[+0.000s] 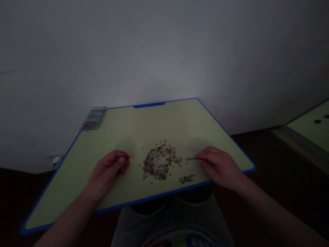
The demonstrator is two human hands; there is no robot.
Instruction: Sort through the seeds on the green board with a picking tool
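My right hand point(218, 164) is closed in a pinch on thin, dark tweezers point(192, 159), their tip pointing left just above the board. Left of that tip lies a ring-shaped pile of small dark beans mixed with white, rice-like grains point(158, 161). A smaller heap of dark beans point(187, 179) sits apart, near the front edge and below the tweezers. My left hand point(113, 168) rests left of the pile, its fingers curled and the thumb pressed against them. What it holds, if anything, is hidden.
The pale green tabletop point(84, 164) has a blue rim and stands close to a grey wall point(164, 51). A blurred-out flat object point(94, 118) lies at its far left corner. My legs are under the front edge. Another pale green surface point(311, 120) shows at right.
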